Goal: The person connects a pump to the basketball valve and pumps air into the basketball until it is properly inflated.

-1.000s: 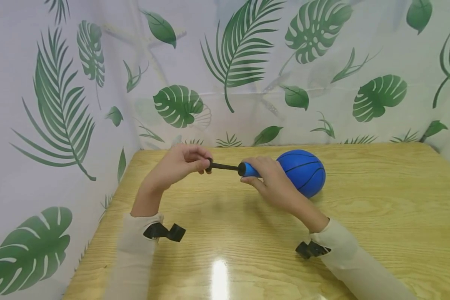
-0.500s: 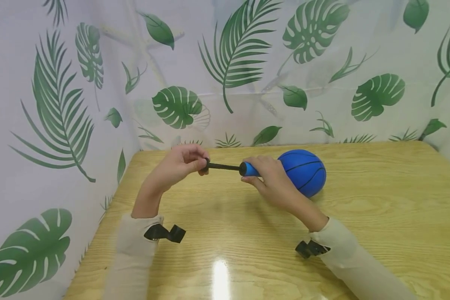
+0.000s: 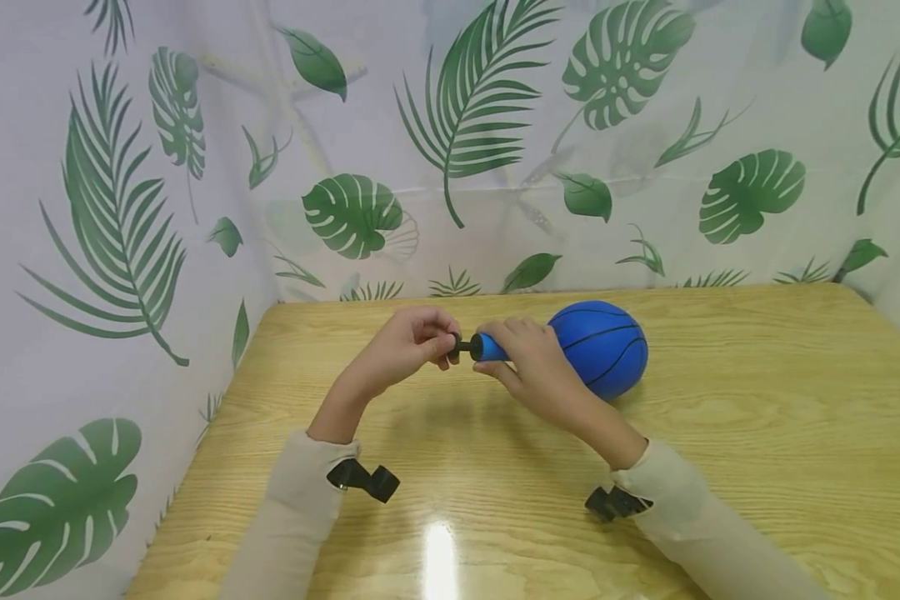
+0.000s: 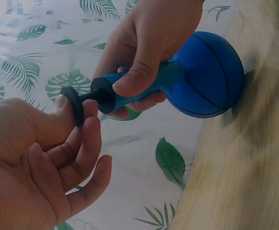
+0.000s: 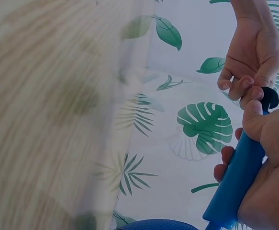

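Observation:
My right hand (image 3: 528, 360) grips the blue barrel of a small hand pump (image 5: 237, 177), which lies roughly level above the table. With thumb and fingers my left hand (image 3: 416, 346) pinches the pump's black handle (image 4: 73, 105) at its left end. Only a short length of black rod shows between handle and barrel. A blue ball (image 3: 603, 348) with black seam lines rests on the table at the pump's right end. In the left wrist view the barrel points straight at the ball (image 4: 208, 76); the joint between them is hidden behind the right hand.
The wood-grain table (image 3: 757, 400) spreads under both hands, with a bright glare spot near its front. A white leaf-print cloth (image 3: 480, 233) hangs along the back and left side. Black camera mounts (image 3: 367, 479) sit on both sleeved wrists.
My left hand has moved right with the handle, sliding most of the rod into the barrel. The right hand and the ball have shifted only slightly.

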`<state>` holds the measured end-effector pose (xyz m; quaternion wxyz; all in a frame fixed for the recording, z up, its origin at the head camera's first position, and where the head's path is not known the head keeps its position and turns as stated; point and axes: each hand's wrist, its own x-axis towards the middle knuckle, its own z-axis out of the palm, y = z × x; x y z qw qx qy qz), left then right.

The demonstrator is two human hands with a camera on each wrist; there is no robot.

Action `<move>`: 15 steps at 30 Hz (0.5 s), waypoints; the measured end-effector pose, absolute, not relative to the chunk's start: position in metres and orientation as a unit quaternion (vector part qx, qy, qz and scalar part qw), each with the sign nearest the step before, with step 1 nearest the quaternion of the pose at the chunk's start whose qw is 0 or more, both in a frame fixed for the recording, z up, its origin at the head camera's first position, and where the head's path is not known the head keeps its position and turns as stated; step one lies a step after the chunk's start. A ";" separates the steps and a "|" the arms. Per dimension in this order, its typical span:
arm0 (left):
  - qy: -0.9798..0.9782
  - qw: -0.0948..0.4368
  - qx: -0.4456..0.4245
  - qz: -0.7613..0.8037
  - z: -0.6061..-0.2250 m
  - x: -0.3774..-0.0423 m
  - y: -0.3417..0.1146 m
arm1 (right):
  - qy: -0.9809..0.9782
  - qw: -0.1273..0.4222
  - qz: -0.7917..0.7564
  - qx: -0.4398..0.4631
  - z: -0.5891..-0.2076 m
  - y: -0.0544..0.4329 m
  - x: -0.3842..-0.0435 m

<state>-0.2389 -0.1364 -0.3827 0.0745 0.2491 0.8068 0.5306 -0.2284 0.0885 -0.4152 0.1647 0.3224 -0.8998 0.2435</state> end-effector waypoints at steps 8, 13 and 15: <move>0.821 0.059 0.269 0.500 -0.374 -0.234 -0.147 | -0.876 0.119 0.305 0.353 -0.415 0.089 -0.229; 0.826 0.058 0.271 0.491 -0.366 -0.232 -0.154 | -0.869 0.110 0.319 0.362 -0.413 0.089 -0.230; 0.827 0.053 0.265 0.492 -0.363 -0.231 -0.159 | -0.874 0.115 0.312 0.355 -0.412 0.090 -0.231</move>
